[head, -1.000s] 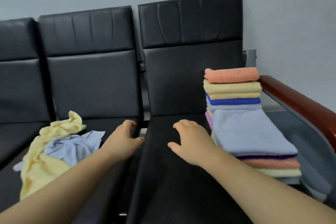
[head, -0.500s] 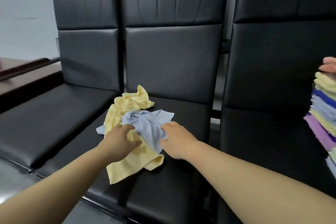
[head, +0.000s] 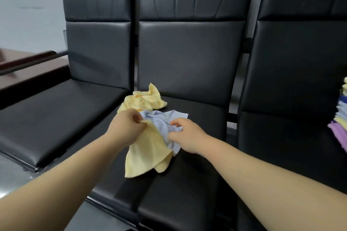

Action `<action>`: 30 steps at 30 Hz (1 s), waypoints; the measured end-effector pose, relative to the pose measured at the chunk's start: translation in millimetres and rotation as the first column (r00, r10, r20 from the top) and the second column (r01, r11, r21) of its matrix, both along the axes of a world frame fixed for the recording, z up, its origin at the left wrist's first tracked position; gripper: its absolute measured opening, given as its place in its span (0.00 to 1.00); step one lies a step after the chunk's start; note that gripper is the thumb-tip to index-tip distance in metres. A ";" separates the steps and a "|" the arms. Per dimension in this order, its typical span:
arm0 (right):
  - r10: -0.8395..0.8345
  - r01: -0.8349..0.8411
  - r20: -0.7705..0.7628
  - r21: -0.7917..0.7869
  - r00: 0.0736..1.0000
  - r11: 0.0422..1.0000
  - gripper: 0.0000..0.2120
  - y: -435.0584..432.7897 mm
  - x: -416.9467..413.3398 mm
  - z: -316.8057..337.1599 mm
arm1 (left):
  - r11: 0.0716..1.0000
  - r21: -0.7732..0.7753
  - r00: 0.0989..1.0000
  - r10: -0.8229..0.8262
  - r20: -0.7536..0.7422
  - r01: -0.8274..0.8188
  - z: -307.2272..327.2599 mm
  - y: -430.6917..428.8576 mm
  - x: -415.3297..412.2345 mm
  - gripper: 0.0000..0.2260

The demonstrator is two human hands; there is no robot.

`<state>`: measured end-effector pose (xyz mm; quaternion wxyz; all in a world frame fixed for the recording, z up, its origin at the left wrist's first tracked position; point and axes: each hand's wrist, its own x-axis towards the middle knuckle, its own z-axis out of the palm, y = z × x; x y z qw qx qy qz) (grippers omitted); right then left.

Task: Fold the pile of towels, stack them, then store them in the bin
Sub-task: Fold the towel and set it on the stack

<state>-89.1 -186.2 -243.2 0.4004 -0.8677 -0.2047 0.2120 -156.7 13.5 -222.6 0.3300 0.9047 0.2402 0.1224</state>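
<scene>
Our left hand [head: 127, 129] curls its fingers round the bunched end of the light blue towel [head: 161, 123], and our right hand [head: 188, 137] pinches the same towel's near side. It lies crumpled on top of the yellow towel [head: 145, 153] on the middle black seat [head: 187, 184]. The folded stack [head: 340, 124] shows at the right edge, on the next seat.

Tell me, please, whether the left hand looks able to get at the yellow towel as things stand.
Probably yes: the left hand, pinching the blue towel, lies over the yellow towel, whose near half is uncovered; it would first drop the blue.
</scene>
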 end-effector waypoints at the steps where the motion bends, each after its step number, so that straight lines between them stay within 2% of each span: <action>1: 0.015 -0.009 -0.085 0.067 0.996 0.998 0.32 -3.3 -4.8 6.6 | 0.998 -0.067 0.998 0.010 0.067 -0.005 9.5 -5.5 0.8 0.03; 3: 0.082 -0.062 -0.167 0.121 0.982 0.991 0.34 -10.9 -14.4 19.1 | 0.985 -0.173 0.983 0.005 0.182 0.026 31.3 -23.4 0.9 0.03; 6: 0.104 -0.084 -0.119 0.160 0.988 0.983 0.18 -24.2 -19.7 35.3 | 0.931 -0.343 0.953 -0.015 0.302 0.123 59.8 -51.9 -1.3 0.03; 7: 0.081 -0.066 -0.081 0.167 0.993 0.984 0.16 -31.2 -20.7 43.2 | 0.902 -0.397 0.943 -0.034 0.330 0.171 68.4 -59.8 -3.1 0.03; 10: 0.040 -0.042 0.016 0.187 0.999 0.981 0.21 -57.9 -19.7 65.7 | 0.810 -0.511 0.920 -0.085 0.383 0.287 84.2 -71.2 -7.4 0.04; 12: 0.041 -0.046 0.026 0.251 0.999 0.967 0.18 -78.3 -19.5 81.9 | 0.763 -0.582 0.928 -0.065 0.367 0.283 85.0 -74.0 -7.9 0.05; 14: 0.024 -0.017 -0.015 0.375 1.000 0.927 0.12 -96.9 -22.4 102.1 | 0.713 -0.680 0.964 0.018 0.263 0.172 81.0 -78.0 -8.7 0.09; 16: 0.019 0.048 -0.121 0.526 0.992 0.849 0.09 -109.9 -26.4 118.1 | 0.640 -0.768 0.995 0.084 0.054 -0.012 68.6 -78.1 -7.9 0.16; 18: 0.022 0.152 -0.249 0.654 0.968 0.741 0.13 -116.3 -31.8 128.7 | 0.520 -0.835 0.983 0.059 -0.173 -0.178 54.9 -80.7 -9.4 0.22; 20: 0.037 0.257 -0.359 0.731 0.933 0.632 0.15 -120.1 -37.2 135.0 | 0.412 -0.875 0.963 0.021 -0.270 -0.254 41.6 -83.9 -7.2 0.25; 22: 0.061 0.331 -0.436 0.760 0.898 0.560 0.16 -125.5 -40.4 139.4 | 0.184 -0.962 0.979 0.018 -0.203 -0.203 36.3 -93.6 -0.6 0.29; 23: 0.070 0.357 -0.464 0.762 0.883 0.540 0.16 -128.3 -41.1 140.8 | 0.099 -0.982 0.987 0.042 -0.155 -0.158 36.9 -99.3 5.4 0.29; 24: 0.078 0.369 -0.477 0.765 0.875 0.528 0.16 -132.9 -41.8 142.2 | 0.060 -0.992 0.991 0.085 -0.101 -0.107 38.4 -104.3 13.1 0.30; 26: 0.055 0.393 -0.492 0.753 0.869 0.528 0.12 -140.0 -42.9 143.3 | 0.013 -1.000 0.986 0.167 0.010 0.008 43.6 -108.2 28.4 0.30; 28: -0.061 0.389 -0.444 0.701 0.894 0.597 0.10 -147.8 -42.7 139.8 | -0.004 -0.998 0.974 0.216 0.068 0.070 54.0 -105.4 42.2 0.26; 30: -0.205 0.389 -0.350 0.609 0.914 0.691 0.10 -159.6 -41.4 133.5 | 0.055 -0.995 0.971 0.219 0.094 0.084 70.6 -109.4 53.0 0.20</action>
